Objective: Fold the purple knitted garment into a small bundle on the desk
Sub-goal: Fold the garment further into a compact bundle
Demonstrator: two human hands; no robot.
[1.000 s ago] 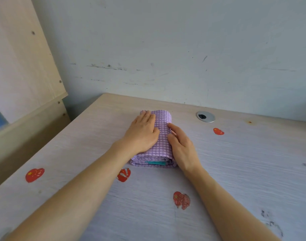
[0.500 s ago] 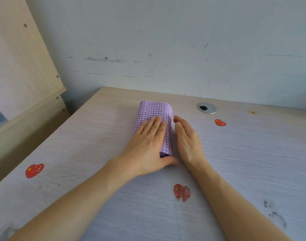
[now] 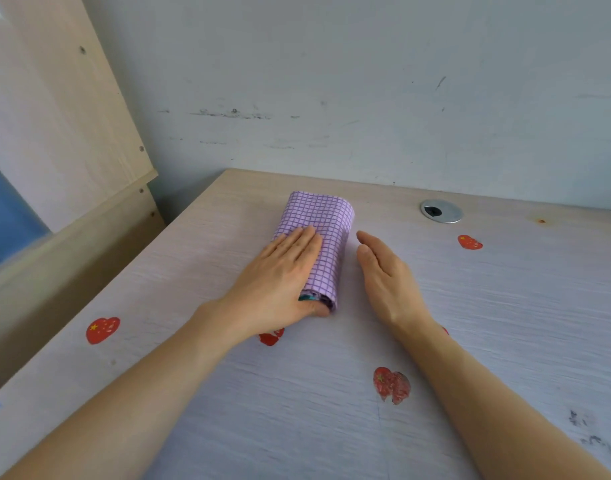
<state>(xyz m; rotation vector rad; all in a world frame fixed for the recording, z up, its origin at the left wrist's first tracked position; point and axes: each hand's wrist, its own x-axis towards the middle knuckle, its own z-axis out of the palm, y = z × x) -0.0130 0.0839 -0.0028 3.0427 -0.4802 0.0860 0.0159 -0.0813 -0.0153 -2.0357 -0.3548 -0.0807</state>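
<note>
On the desk's middle ground, two bare hands flank one bundle. Left hand (image 3: 280,275): flat, fingers extended and together, palm pressing the near left part of the purple garment (image 3: 319,237), thumb tucked against its near end; not gripping. Right hand (image 3: 383,275): open, fingers straight, standing on its edge on the desk (image 3: 505,323) just beside the bundle's right flank, a narrow gap between. Garment: purple with a darker grid pattern, folded into a compact oblong, long axis running away from the viewer; a teal scrap shows at the near end. Surroundings: red heart stickers (image 3: 102,330) scattered over the pale wood-grain top; round metal cable grommet (image 3: 441,211) far right; scuffed grey wall (image 3: 366,81) behind; light wooden panel (image 3: 72,133) at left.
</note>
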